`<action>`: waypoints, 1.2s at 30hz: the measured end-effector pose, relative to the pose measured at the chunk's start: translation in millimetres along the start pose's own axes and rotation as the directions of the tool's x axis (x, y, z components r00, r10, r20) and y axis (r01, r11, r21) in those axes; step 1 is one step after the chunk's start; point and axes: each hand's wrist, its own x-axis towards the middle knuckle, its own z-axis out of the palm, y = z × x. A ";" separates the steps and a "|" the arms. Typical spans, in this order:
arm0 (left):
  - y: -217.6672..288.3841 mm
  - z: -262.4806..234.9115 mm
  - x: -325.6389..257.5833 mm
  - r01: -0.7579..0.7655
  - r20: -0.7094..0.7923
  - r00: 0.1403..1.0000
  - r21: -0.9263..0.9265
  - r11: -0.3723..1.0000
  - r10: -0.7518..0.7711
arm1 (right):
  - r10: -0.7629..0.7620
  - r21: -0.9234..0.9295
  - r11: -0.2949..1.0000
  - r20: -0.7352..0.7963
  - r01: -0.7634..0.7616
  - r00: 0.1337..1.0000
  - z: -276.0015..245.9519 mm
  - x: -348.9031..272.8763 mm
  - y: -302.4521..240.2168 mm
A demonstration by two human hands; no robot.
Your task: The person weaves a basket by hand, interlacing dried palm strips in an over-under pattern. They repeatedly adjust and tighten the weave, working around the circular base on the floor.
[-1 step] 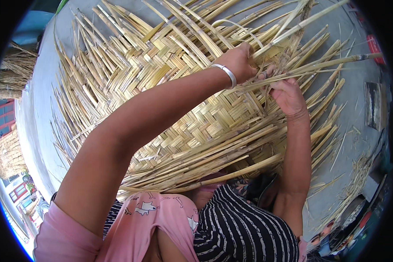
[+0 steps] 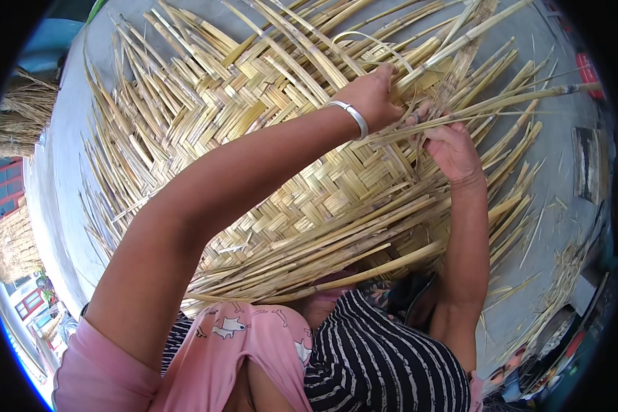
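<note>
A mat of split reeds [image 2: 309, 199], woven in a diagonal pattern, lies before me with long loose ends fanning out. My left hand [image 2: 374, 101], with a silver bangle [image 2: 353, 118] on its wrist, grips a pale reed strip [image 2: 453, 49] at the mat's right part; its fingertips are partly hidden. Close beside it my right hand [image 2: 453, 150] is closed, pinching a thin reed strip [image 2: 491, 110] that runs out to the right. Between the hands a broad brown dry strip [image 2: 460, 69] stands up from the weave.
Long loose reeds [image 2: 323, 257] lie along the mat's near edge, by my body. On the grey floor [image 2: 522, 275] at the right are reed scraps and a wooden block [image 2: 587, 165]. A red object [image 2: 588, 75] is at the far right, and bundled stalks [image 2: 24, 110] stand far left.
My left hand has shifted slightly left. The brown strip between my hands has turned and shows a wider face. My right hand stays in place.
</note>
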 end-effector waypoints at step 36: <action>14.8 -2.3 -27.2 -0.159 0.156 0.979 0.201 0.967 0.128 | -0.195 -0.370 0.926 -0.302 0.073 0.933 29.7 -15.7 5.1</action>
